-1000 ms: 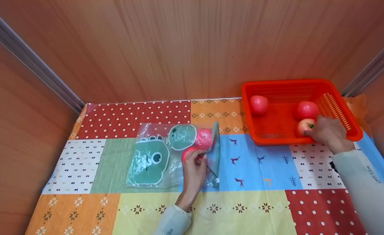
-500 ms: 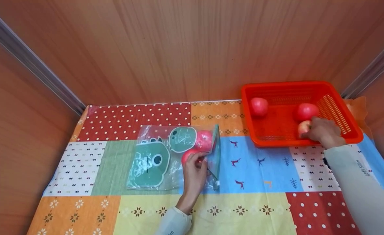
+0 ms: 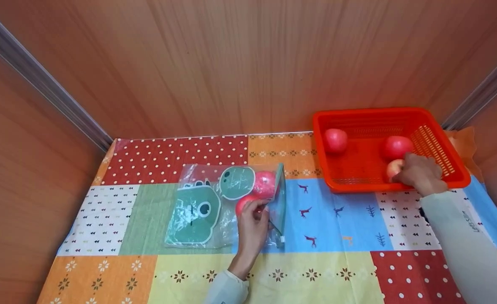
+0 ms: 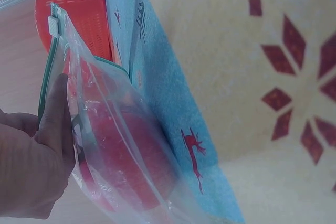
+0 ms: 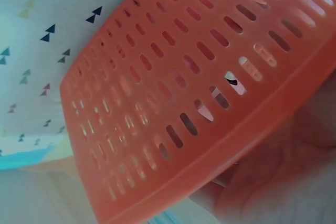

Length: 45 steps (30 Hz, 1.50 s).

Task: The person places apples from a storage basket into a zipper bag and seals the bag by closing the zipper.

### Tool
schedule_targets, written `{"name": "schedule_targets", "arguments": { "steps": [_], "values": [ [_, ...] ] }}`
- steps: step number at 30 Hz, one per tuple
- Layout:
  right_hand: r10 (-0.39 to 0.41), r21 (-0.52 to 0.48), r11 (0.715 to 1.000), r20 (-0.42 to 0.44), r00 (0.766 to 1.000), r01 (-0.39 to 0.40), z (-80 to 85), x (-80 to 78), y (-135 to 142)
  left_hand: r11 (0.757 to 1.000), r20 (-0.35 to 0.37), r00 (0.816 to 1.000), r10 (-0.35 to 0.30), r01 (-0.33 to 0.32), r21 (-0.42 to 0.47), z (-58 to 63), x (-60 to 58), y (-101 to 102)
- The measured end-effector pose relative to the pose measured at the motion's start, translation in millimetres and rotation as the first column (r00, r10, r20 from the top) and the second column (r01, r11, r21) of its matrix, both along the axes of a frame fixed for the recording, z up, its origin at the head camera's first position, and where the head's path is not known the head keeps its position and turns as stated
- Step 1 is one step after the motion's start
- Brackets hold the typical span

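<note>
A clear zip bag (image 3: 227,230) printed with green cartoon shapes lies flat, its opening to the right. Two red apples (image 3: 265,181) are inside, near that opening. My left hand (image 3: 252,230) pinches the upper edge of the bag's mouth; in the left wrist view its white slider (image 4: 53,27) stands above the hand. My right hand (image 3: 422,172) reaches into the orange-red basket (image 3: 332,185) and holds a pale yellow-red apple (image 3: 394,168), partly hidden by the fingers. In the right wrist view the basket's slotted wall covers most of that hand.
Two more red apples (image 3: 335,140) sit in the basket, one at its left end and one behind the held apple. A patchwork cloth (image 3: 307,270) covers the table. A wood-grain panel (image 3: 214,67) rises behind, with others at both sides.
My right hand has shifted slightly left and its fingers now cover more of the pale apple. My left hand stays on the bag's edge. The head view has tilted up a little.
</note>
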State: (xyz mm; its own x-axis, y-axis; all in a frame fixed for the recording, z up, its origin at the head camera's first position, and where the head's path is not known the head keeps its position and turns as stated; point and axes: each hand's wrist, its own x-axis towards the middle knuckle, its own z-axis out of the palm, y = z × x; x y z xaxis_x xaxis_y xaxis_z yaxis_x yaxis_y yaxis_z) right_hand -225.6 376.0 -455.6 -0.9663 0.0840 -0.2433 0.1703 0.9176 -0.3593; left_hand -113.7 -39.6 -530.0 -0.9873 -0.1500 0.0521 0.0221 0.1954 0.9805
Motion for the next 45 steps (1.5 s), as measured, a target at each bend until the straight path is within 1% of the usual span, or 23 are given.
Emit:
{"name": "schedule_targets", "arguments": {
  "steps": [4,8,13,16,22,26,29,36,41,45],
  "values": [
    [-0.004,-0.009,1.000,-0.022,1.000,0.004,2.9,2.5,-1,1.000,0.022,1.000,-0.010,0.010,0.015,0.7,0.4,-1],
    [0.008,0.000,1.000,-0.070,0.998,-0.008,8.9,3.4,-5,1.000,0.027,1.000,-0.009,0.008,0.010,1.7,0.0,-1],
    [0.060,0.038,0.998,-0.149,0.987,-0.055,14.4,6.2,-15,1.000,0.026,1.000,-0.003,0.003,0.006,2.2,-0.3,-1],
    [0.101,0.080,0.993,-0.187,0.977,-0.087,16.9,8.3,-21,1.000,0.023,1.000,0.003,-0.003,-0.002,2.0,-0.9,0],
    [0.176,0.157,0.978,-0.276,0.945,-0.136,21.0,11.7,-32,1.000,0.006,1.000,0.009,-0.009,-0.015,2.2,-2.6,-1],
    [0.221,0.199,0.967,-0.342,0.913,-0.160,21.3,13.2,-39,1.000,-0.019,1.000,0.008,-0.008,-0.011,1.2,-2.1,-1],
    [0.247,0.227,0.959,-0.379,0.892,-0.169,21.9,15.6,-45,1.000,-0.024,1.000,0.005,-0.005,-0.003,-0.2,-1.3,-1],
    [0.262,0.231,0.955,-0.368,0.892,-0.186,27.4,21.1,-58,1.000,-0.011,1.000,0.000,0.000,0.005,-1.2,0.6,-2],
    [0.272,0.237,0.953,-0.384,0.882,-0.190,32.6,22.4,-64,1.000,-0.009,1.000,-0.004,0.004,0.007,-0.7,-0.2,-1],
    [0.282,0.238,0.951,-0.417,0.864,-0.196,36.7,25.5,-70,1.000,-0.012,1.000,-0.003,0.003,0.000,-0.7,-0.6,-1]
  ]
}}
